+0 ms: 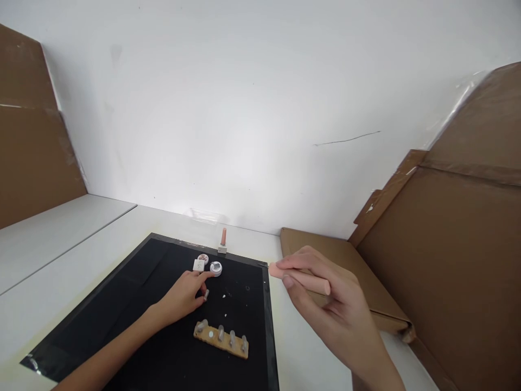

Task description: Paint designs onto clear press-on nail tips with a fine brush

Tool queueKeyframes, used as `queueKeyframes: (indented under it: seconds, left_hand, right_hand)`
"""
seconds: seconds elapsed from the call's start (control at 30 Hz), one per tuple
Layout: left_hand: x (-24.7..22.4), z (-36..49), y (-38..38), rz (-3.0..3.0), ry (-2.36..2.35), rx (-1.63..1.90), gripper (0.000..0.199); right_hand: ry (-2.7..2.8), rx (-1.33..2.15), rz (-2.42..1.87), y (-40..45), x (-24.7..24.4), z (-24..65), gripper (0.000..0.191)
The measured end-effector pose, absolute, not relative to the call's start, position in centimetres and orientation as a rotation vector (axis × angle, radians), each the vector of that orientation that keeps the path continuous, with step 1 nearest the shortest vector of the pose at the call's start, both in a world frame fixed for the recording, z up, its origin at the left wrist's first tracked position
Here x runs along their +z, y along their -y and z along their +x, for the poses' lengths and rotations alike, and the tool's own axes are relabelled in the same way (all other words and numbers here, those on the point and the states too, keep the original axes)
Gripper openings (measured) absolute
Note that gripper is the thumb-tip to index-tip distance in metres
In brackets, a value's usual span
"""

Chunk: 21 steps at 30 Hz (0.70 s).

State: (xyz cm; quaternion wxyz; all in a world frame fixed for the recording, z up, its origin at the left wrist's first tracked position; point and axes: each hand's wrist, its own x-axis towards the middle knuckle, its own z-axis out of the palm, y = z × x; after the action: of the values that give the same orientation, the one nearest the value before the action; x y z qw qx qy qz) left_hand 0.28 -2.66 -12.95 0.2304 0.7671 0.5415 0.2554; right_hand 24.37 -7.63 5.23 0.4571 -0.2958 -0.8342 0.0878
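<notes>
My right hand (329, 304) is raised at the right of the black mat, its fingers wrapped round a pink stick (307, 281) that points left. Over the mat, my left hand (189, 290) has a small grey piece (206, 295) at its thumb, and its index finger reaches to a small round white container (216, 268). Beside that finger lie a white square piece (198, 265) and another round container (203, 258). Nearer to me, a tan strip (223, 342) carries several upright grey pieces and one pale round dot.
A pink-topped item (223, 239) stands on a white base at the back edge of the black mat (134, 288). Behind it is a clear tray (201, 216). A flat cardboard box (325, 244) lies at the right, with cardboard walls at both sides.
</notes>
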Motion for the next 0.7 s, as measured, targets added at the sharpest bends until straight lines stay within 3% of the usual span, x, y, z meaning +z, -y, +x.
queueKeyframes:
  seconds: [0.33, 0.7]
  left_hand:
    - [-13.6, -1.0, 3.4, 2.04, -1.443, 0.735, 0.051]
    - [-12.5, -4.5, -0.2, 2.086, -1.513, 1.003, 0.026]
  right_hand:
    - [2.088, 0.201, -0.793, 7.3, 5.3, 24.4, 0.014]
    - [2.091, 0.218, -0.815, 5.5, 5.1, 23.6, 0.014]
